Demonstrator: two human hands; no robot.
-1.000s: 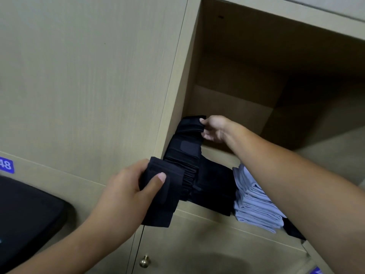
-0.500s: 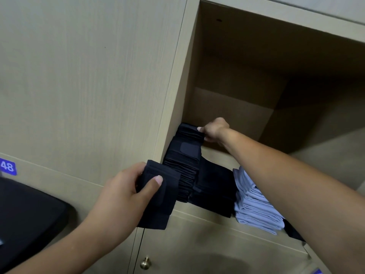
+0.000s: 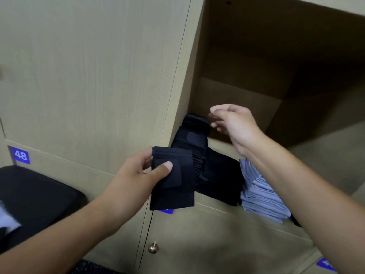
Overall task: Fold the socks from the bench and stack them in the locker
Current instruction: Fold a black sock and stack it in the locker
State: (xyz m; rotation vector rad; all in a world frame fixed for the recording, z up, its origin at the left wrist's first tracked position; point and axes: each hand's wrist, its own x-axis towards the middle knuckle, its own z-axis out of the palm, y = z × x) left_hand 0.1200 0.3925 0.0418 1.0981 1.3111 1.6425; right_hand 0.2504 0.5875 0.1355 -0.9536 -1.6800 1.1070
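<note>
1. Left hand (image 3: 136, 175) pinches a folded black sock (image 3: 172, 177) at frame centre, outside the locker (image 3: 197, 56).
2. Right hand (image 3: 235, 123) hovers loose, holding nothing, beside the black stack (image 3: 194, 139).
3. Best slide it flat on top, edges squared.

Changing room: numbered wooden lockers (image 3: 88, 76) beside a padded bench (image 3: 35, 194).

The left hand (image 3: 136, 178) is raised, its thumb pressed forward and fingers curled in a pinch. The right hand (image 3: 233, 123) reaches further ahead, fingers loosely bent and holding nothing.

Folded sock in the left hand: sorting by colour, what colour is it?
Black, plain; clearest in the head view, folded sock.
</note>
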